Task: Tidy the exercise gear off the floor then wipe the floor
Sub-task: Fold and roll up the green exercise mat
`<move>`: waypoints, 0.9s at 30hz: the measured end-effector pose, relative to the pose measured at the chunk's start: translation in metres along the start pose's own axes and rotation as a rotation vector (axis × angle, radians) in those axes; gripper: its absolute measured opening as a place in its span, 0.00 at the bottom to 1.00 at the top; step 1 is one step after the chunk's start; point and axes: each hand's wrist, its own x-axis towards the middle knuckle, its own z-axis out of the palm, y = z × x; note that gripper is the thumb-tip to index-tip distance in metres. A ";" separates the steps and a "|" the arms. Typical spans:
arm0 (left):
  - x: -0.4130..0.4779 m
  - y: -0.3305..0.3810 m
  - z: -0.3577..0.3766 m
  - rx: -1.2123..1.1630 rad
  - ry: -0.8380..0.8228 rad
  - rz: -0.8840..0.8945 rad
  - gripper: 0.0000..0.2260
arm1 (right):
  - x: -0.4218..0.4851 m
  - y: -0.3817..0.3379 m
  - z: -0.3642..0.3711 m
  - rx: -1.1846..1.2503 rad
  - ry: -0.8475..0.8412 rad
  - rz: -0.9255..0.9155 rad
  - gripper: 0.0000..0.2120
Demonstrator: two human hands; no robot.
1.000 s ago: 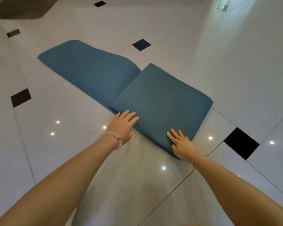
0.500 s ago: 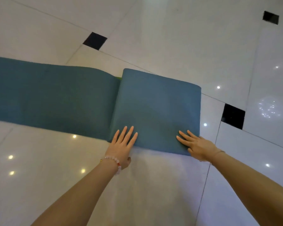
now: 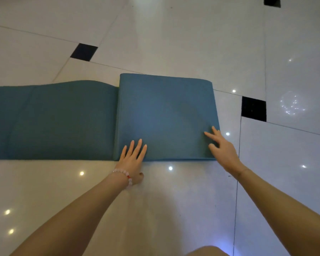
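Note:
A teal exercise mat [image 3: 163,115] lies on the glossy white tile floor, its right end folded over into a thick square stack, the rest stretching flat to the left edge of view. My left hand [image 3: 132,159], with a bead bracelet on the wrist, rests flat with straight fingers on the near left corner of the folded stack. At the stack's near right corner my right hand [image 3: 221,145] has its fingers spread, fingertips touching the mat surface. Neither hand grips anything.
White floor tiles [image 3: 174,34] with small black inset squares [image 3: 83,52] surround the mat; another black square [image 3: 253,108] lies just right of the fold. Ceiling lights reflect in the floor. My knee [image 3: 207,251] shows at the bottom edge.
The view has swung so the mat now lies straight across. My right hand has shifted farther up the right corner of the fold with fingers spread; my left hand stays flat on the left corner.

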 end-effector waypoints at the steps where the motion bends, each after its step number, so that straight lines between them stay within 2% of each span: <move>1: -0.001 0.000 -0.001 -0.011 0.001 0.004 0.41 | -0.006 -0.001 0.002 0.185 0.160 0.092 0.22; 3: -0.006 0.001 -0.004 -0.038 0.022 0.002 0.39 | -0.015 -0.002 0.003 0.407 0.299 0.291 0.18; 5: -0.013 0.000 -0.008 -0.073 0.059 0.003 0.38 | -0.018 -0.004 0.000 0.539 0.295 0.444 0.10; 7: -0.018 -0.004 -0.013 -0.119 0.071 0.002 0.37 | -0.016 -0.011 -0.011 0.668 0.295 0.552 0.14; 9: -0.022 -0.009 -0.022 -0.210 0.062 -0.015 0.36 | -0.019 -0.028 -0.026 0.761 0.282 0.557 0.13; 12: -0.027 -0.017 -0.026 -0.371 0.073 -0.060 0.38 | -0.029 -0.065 -0.041 0.851 0.273 0.428 0.12; 15: -0.040 -0.024 -0.025 -0.567 0.164 -0.099 0.39 | -0.047 -0.111 -0.045 0.917 0.237 0.239 0.13; 19: -0.067 -0.039 -0.030 -0.729 0.247 -0.165 0.39 | -0.064 -0.180 -0.030 0.905 0.017 -0.071 0.16; 21: -0.080 -0.053 -0.033 -0.736 0.250 -0.218 0.37 | -0.063 -0.212 -0.012 0.793 -0.108 -0.222 0.17; 23: -0.096 -0.071 -0.034 -0.638 0.300 -0.271 0.30 | -0.063 -0.242 0.013 0.651 -0.193 -0.366 0.20; 25: -0.116 -0.089 -0.038 -0.493 0.452 -0.331 0.18 | -0.065 -0.270 0.045 0.463 -0.251 -0.534 0.24; 27: -0.137 -0.110 -0.038 -0.392 0.677 -0.321 0.14 | -0.065 -0.291 0.079 0.269 -0.324 -0.643 0.27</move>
